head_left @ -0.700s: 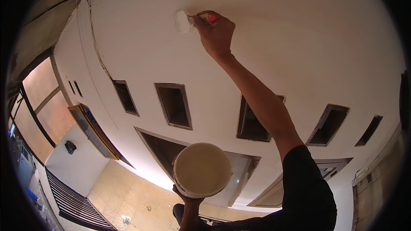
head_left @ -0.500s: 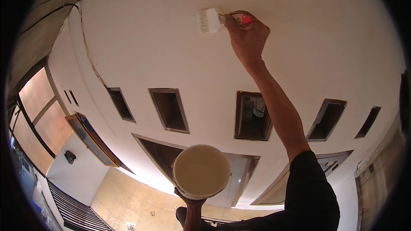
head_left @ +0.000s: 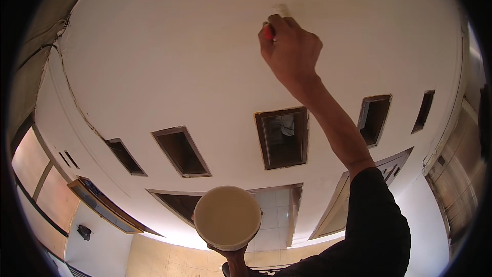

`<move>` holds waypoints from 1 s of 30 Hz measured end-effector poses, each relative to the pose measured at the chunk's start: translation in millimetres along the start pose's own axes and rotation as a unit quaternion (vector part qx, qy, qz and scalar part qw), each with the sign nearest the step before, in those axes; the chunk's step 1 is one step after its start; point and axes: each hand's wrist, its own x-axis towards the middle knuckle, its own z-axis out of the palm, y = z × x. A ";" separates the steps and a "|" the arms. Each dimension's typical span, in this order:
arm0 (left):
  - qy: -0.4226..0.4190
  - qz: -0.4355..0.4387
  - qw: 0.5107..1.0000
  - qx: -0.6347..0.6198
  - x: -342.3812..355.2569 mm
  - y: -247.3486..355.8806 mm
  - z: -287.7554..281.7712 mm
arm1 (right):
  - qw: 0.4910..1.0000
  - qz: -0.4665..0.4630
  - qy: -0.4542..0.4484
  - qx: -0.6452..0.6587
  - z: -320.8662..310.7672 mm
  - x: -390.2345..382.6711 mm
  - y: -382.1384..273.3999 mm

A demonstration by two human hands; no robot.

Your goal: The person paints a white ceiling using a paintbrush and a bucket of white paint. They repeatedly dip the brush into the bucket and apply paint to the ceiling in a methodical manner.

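High on the pale wall (head_left: 179,61), my right hand (head_left: 294,48) is closed around a paintbrush (head_left: 269,32). The red part of its handle shows between thumb and fingers. Its bristles, blurred, show just above the knuckles against the wall, and my hand hides most of the brush. Low in the view, my left hand (head_left: 234,255) grips a round bucket (head_left: 228,248) from below. Pale cream paint (head_left: 227,219) lies inside it. Most of the left fingers are hidden under the bucket.
Several dark framed openings (head_left: 282,138) run in a row across the wall. A cable (head_left: 72,92) hangs down at the left. Below are a doorway (head_left: 271,215), a slanted door (head_left: 333,208) at the right, a wood-framed window (head_left: 102,205) and a tiled floor (head_left: 159,256).
My right hand has turned, so the brush head now points up rather than left and is mostly hidden. My view has shifted, and the bucket sits slightly lower and further left.
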 end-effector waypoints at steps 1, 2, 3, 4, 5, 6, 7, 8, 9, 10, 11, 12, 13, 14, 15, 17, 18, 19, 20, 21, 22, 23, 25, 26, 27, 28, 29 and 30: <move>0.002 -0.016 1.000 -0.011 2.0 1.0 2.8 | 0.999 -0.008 -0.006 0.033 12.2 -4.6 -19.8; 0.001 -0.030 0.999 -0.018 0.9 0.8 4.9 | 0.995 -0.027 0.009 0.097 22.4 -6.2 -34.5; 0.005 -0.039 0.999 -0.022 0.6 1.9 7.0 | 0.991 -0.015 -0.007 0.129 26.3 -5.9 -50.1; 0.007 -0.046 0.999 -0.023 -0.3 2.8 8.2 | 0.987 -0.005 -0.023 0.161 26.6 -5.9 -61.1; 0.009 -0.051 0.998 -0.022 3.0 4.3 10.8 | 0.979 0.020 -0.021 0.200 23.4 -3.7 -62.1; 0.000 -0.064 0.998 -0.027 6.8 6.9 13.2 | 0.973 0.041 -0.023 0.226 20.0 6.5 -60.7; 0.005 -0.066 0.997 -0.029 8.1 8.5 14.4 | 0.962 0.061 -0.021 0.267 17.5 9.2 -59.4; 0.006 -0.072 0.997 -0.032 8.2 10.9 14.9 | 0.958 0.069 -0.007 0.279 18.4 10.5 -47.9; 0.004 -0.074 0.997 -0.035 7.4 10.5 15.5 | 0.954 0.077 0.008 0.290 20.9 11.5 -27.1; 0.004 -0.080 0.996 -0.038 7.1 11.4 16.3 | 0.949 0.085 0.021 0.301 19.9 11.4 -6.7; 0.006 -0.083 0.996 -0.037 7.7 11.3 16.9 | 0.954 0.112 0.001 0.277 13.0 9.0 14.3; 0.011 -0.086 0.996 -0.036 6.6 11.4 16.5 | 0.931 0.175 -0.033 0.319 0.2 7.1 32.5; 0.011 -0.093 0.995 -0.037 7.7 10.5 20.2 | 0.934 0.193 -0.039 0.297 -15.5 6.7 54.2; 0.011 -0.097 0.994 -0.039 8.2 9.4 22.1 | 0.933 0.222 -0.035 0.282 -31.9 7.6 73.5; 0.009 -0.101 0.994 -0.041 10.2 7.1 25.4 | 0.928 0.227 -0.005 0.294 -40.6 6.1 100.8; 0.006 -0.109 0.993 -0.043 11.9 3.6 30.4 | 0.928 0.270 0.006 0.256 -68.3 5.4 136.3; 0.012 -0.112 0.993 -0.040 12.9 5.2 30.0 | 0.929 0.297 0.006 0.221 -81.7 6.5 145.7; 0.011 -0.115 0.992 -0.042 13.8 4.2 31.9 | 0.930 0.308 0.007 0.198 -91.5 6.2 160.4; 0.009 -0.116 0.992 -0.047 12.7 3.3 32.1 | 0.943 0.281 0.014 0.179 -102.8 5.7 170.3; 0.009 -0.118 0.992 -0.048 12.2 2.8 32.9 | 0.950 0.281 0.024 0.131 -115.9 6.7 176.9; 0.011 -0.118 0.992 -0.050 12.3 1.8 32.9 | 0.956 0.278 0.035 0.086 -122.9 9.9 177.3; 0.015 -0.120 0.991 -0.051 10.2 2.1 31.3 | 0.967 0.250 0.038 0.029 -124.1 12.4 172.0; 0.014 -0.127 0.990 -0.056 9.1 0.3 35.1 | 0.976 0.189 0.042 -0.096 -131.6 15.8 167.3; 0.015 -0.132 0.989 -0.058 11.6 -1.1 37.2 | 0.982 0.134 0.037 -0.125 -123.1 16.4 164.2; 0.013 -0.133 0.989 -0.058 11.6 -1.1 39.5 | 0.984 0.081 0.035 -0.155 -105.2 14.2 159.7; 0.006 -0.136 0.989 -0.060 12.8 -2.2 43.5 | 0.981 0.028 0.031 -0.191 -90.7 12.8 154.0; 0.004 -0.137 0.989 -0.059 13.3 -2.1 45.9 | 0.987 0.026 0.026 -0.156 -73.0 6.9 139.1; 0.005 -0.136 0.989 -0.057 13.6 -1.2 46.8 | 0.992 0.025 0.022 -0.120 -57.6 2.3 118.3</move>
